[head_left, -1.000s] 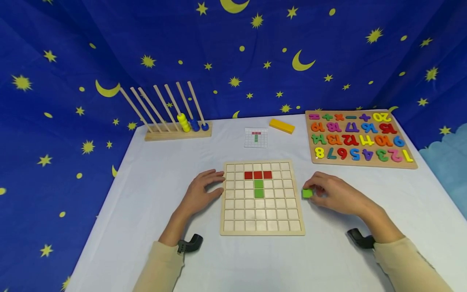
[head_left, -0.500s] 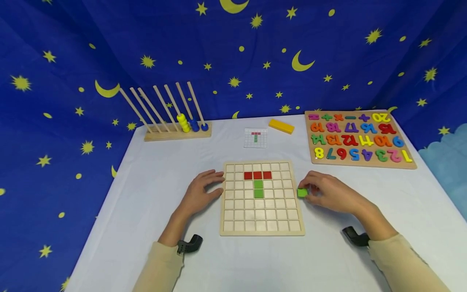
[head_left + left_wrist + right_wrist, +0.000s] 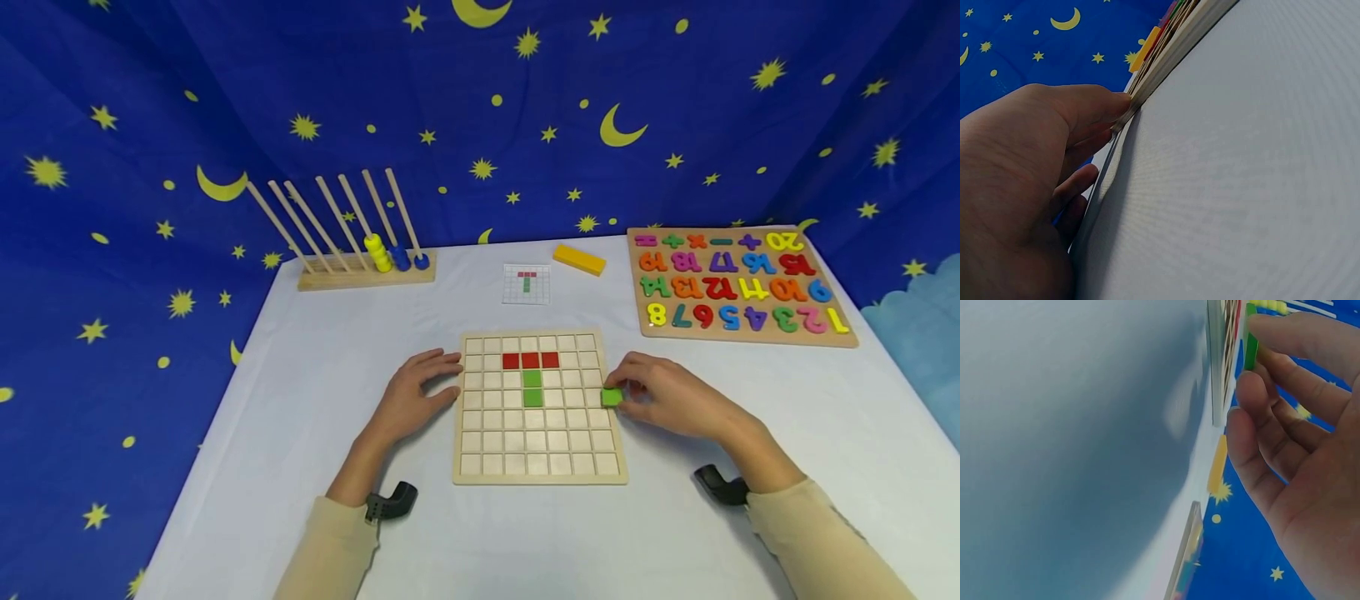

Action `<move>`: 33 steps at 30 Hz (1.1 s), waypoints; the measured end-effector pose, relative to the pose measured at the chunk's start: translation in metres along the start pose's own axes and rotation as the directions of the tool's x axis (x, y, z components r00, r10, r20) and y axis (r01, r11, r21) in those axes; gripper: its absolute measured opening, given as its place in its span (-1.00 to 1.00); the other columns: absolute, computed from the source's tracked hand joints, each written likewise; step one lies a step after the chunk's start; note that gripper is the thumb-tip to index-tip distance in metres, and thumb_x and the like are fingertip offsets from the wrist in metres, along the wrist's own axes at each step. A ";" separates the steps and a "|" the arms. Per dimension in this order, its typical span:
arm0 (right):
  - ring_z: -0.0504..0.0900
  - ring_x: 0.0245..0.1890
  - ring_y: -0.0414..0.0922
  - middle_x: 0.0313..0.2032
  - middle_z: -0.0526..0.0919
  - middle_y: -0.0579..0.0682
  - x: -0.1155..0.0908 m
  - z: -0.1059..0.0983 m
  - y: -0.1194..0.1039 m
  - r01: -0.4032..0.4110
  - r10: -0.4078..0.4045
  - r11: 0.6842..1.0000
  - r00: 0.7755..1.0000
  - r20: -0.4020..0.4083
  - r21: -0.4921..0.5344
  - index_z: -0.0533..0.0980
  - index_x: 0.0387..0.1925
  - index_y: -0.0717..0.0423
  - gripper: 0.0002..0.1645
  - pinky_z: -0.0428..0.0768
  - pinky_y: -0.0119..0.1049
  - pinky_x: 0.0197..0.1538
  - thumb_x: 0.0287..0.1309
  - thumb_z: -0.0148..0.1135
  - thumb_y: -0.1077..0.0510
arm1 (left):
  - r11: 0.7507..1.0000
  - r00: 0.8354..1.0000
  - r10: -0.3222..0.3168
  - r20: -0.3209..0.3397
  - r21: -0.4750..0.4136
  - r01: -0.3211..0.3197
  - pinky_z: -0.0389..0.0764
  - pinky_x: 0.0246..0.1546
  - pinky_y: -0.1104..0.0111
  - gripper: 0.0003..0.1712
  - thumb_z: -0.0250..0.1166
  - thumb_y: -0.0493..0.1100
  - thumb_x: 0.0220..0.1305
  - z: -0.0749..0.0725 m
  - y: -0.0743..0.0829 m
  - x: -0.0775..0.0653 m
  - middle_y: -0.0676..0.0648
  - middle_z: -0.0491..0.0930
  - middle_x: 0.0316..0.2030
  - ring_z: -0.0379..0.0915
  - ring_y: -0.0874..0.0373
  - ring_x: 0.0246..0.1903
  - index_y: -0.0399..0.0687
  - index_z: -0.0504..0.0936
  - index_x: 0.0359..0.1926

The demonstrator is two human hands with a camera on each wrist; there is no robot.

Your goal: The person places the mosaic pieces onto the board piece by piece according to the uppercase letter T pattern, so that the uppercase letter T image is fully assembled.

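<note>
A wooden grid board (image 3: 540, 477) lies on the white table, with three red tiles (image 3: 530, 361) in a row and two green tiles (image 3: 532, 388) in a column under the middle one. At the board's right edge my right hand (image 3: 675, 398) pinches a green tile (image 3: 612, 397) between thumb and fingers; the right wrist view also shows this green tile (image 3: 1251, 344) held clear of the table. My left hand (image 3: 412, 396) rests at the board's left edge with relaxed fingers. In the left wrist view, the thumb of that hand (image 3: 1029, 162) touches the board's side.
Behind the board lies a pattern card (image 3: 527, 284) with a red and green T, beside a yellow block (image 3: 580, 259). A wooden peg rack (image 3: 367, 277) with yellow and blue beads stands back left. A number puzzle (image 3: 742, 286) lies back right.
My right hand has moved left with the green tile, from the table beside the board to over its right edge. The left hand stays in place.
</note>
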State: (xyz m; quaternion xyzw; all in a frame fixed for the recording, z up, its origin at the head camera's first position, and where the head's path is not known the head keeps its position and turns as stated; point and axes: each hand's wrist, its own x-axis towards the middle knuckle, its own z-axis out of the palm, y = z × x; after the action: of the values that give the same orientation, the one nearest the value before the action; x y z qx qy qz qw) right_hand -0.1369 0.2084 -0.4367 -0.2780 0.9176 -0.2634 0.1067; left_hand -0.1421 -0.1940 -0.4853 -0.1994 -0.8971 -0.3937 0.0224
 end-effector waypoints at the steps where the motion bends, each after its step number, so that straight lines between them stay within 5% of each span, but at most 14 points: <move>1: 0.47 -0.34 -0.21 -0.28 0.51 -0.25 0.000 0.000 -0.001 0.001 -0.001 1.000 1.000 0.001 0.002 0.63 -0.12 -0.06 -0.69 0.48 -0.32 -0.29 0.04 0.44 0.15 | 1.000 1.000 -0.002 0.001 0.000 0.002 0.20 0.28 0.07 -0.61 0.38 -0.09 0.21 0.000 0.000 0.000 0.16 0.47 0.19 0.17 0.14 0.31 0.03 0.65 0.08; 33: 0.51 -0.29 -0.25 -0.22 0.50 -0.28 0.008 0.007 -0.014 0.071 -0.071 0.997 0.997 0.003 0.036 0.62 -0.11 -0.07 -0.70 0.55 -0.31 -0.22 0.07 0.42 0.14 | 1.000 1.000 -0.009 0.006 -0.004 0.009 0.18 0.30 0.14 -0.61 0.38 -0.09 0.21 0.000 0.000 0.000 0.18 0.47 0.19 0.16 0.17 0.31 0.04 0.65 0.08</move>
State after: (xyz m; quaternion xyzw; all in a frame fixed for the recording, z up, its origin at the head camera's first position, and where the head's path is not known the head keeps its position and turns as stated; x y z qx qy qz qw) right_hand -0.1344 0.1909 -0.4356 -0.3090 0.9021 -0.2828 0.1042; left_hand -0.1423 -0.1944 -0.4850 -0.1967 -0.8972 -0.3951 0.0174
